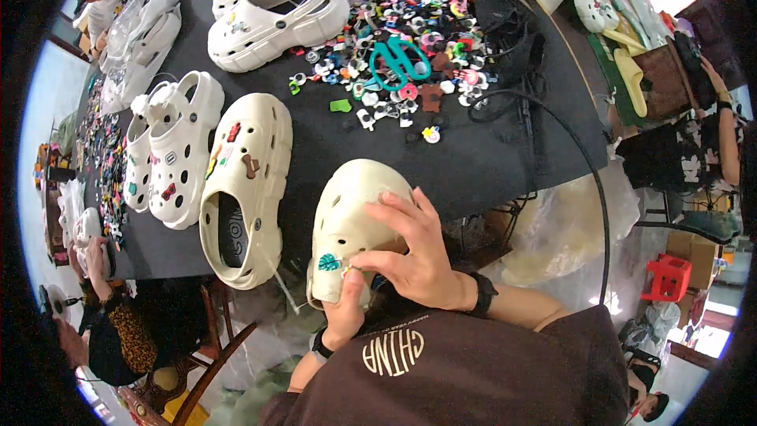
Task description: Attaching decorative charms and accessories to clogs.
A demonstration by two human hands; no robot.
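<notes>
A cream clog is held toe-up in front of my body, at the near edge of the table. My left hand grips its lower end, the thumb against the upper and the fingers mostly hidden. Just right of a teal leaf-shaped charm on the clog, my right hand pinches a small pale-yellow charm, which the fingertips partly cover. Its other fingers rest on the clog's side. A matching clog with red, green and brown charms lies to the left, a thin clear strand at its heel.
White clogs and cream clogs stand on the dark table. Loose shoe charms are heaped at the back, with teal-handled scissors on top. A black cable curves down the right. Other people sit around the tables.
</notes>
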